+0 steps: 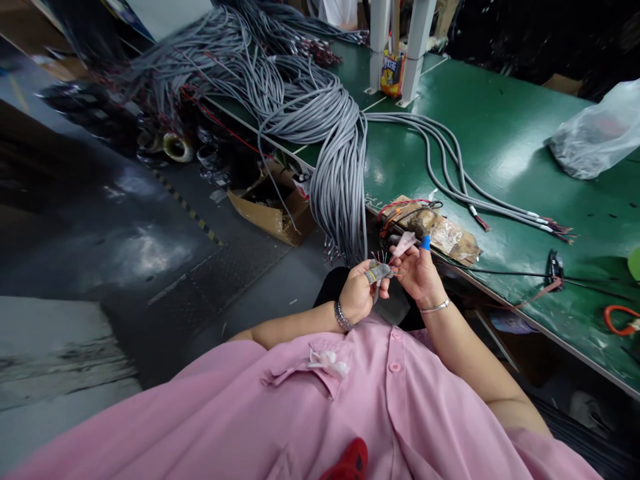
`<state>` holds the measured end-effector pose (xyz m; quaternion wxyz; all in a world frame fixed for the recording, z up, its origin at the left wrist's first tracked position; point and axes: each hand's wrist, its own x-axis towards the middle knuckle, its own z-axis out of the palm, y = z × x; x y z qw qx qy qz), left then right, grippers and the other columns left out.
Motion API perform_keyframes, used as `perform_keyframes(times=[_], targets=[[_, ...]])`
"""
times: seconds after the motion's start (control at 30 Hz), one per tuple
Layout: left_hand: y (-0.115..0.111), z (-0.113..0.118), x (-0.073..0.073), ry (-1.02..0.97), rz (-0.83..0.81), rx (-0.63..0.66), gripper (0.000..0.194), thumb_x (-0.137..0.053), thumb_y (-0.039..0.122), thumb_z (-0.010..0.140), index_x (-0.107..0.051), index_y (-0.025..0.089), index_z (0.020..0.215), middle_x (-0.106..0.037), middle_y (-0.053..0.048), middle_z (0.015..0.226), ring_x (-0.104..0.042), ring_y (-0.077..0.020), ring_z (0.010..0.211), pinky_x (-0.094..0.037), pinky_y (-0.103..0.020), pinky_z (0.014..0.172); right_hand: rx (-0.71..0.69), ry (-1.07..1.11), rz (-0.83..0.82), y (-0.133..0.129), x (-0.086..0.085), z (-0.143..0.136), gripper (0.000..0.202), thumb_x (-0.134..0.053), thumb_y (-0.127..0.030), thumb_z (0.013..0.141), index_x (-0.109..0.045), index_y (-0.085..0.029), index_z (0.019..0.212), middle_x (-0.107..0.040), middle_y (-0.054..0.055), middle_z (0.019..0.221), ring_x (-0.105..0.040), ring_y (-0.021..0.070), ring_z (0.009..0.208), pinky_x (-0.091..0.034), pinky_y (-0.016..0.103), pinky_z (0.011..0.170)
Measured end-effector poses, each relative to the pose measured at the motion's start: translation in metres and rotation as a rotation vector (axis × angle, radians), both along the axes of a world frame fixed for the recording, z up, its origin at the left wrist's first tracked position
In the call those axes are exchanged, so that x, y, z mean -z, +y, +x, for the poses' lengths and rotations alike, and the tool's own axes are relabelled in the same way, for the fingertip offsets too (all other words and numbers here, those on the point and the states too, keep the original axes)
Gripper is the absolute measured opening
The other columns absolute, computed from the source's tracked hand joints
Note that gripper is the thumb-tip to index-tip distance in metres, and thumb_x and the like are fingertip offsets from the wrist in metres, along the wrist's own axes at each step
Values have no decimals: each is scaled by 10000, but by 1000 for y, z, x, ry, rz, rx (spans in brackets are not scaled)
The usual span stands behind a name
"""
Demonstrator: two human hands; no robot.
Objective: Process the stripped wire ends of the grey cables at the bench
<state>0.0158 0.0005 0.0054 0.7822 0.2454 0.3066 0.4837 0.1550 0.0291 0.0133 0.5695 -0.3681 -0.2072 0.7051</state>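
My left hand (357, 293) is closed around the end of a grey cable, its thumb in a grey knitted cover with a yellow stripe. Thin coloured wires (383, 257) fan out from that cable end. My right hand (420, 275) is just to the right of the wires, its fingertips close to them. Its thumb, with a blue finger cot (425, 243), stands apart from the fingers, and a pale pink cover (404, 244) is on a finger. Whether the right fingers touch a wire is hard to see. Behind the hands, a thick bundle of grey cables (340, 167) hangs over the bench edge.
On the green bench (500, 133) lie several separate grey cables (450, 160), a taped cardboard piece (445, 233), a plastic bag (595, 137) and an orange-handled tool (619, 320). White posts (417, 50) rise from the bench. An opened cardboard box (273, 210) is below its edge.
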Motion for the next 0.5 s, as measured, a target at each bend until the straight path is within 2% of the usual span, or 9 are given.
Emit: perform_keyframes(times=[0.17,0.27,0.37,0.43,0.5], targets=[[-1,-7,3,60,41,-66,244,-699,352,710,-570,151,765,-582,9,549,-499,-94,444,-398,-208,429,-142,-56,5,-18,-1,9,547,-628,-710,685,-657,-200,883,-658,20,817,-525,107,603,-477,241,546],[0,-7,7,99,72,-71,269,-710,374,704,-572,150,759,-595,7,557,-511,-92,442,-390,-203,434,-176,-207,72,-37,-1,4,442,-745,-552,677,-669,-197,929,-638,8,798,-493,93,595,-460,240,562],[-1,-5,11,134,113,-74,274,-710,383,713,-570,149,741,-604,7,562,-524,-92,444,-390,-203,440,-47,-429,172,-49,2,-5,283,-759,-380,725,-675,-210,935,-622,-15,753,-490,81,599,-427,218,566],[-2,-4,13,163,138,-69,278,-704,390,726,-563,150,722,-606,8,562,-532,-95,447,-395,-207,443,55,-527,204,-50,3,-10,193,-736,-347,753,-678,-206,871,-618,-21,734,-496,79,600,-412,212,557],[-3,-4,15,203,173,-44,289,-699,402,740,-564,149,714,-613,3,568,-546,-99,462,-403,-210,454,89,-574,214,-48,2,-11,167,-727,-347,759,-671,-197,806,-610,-25,705,-492,80,587,-406,217,549]])
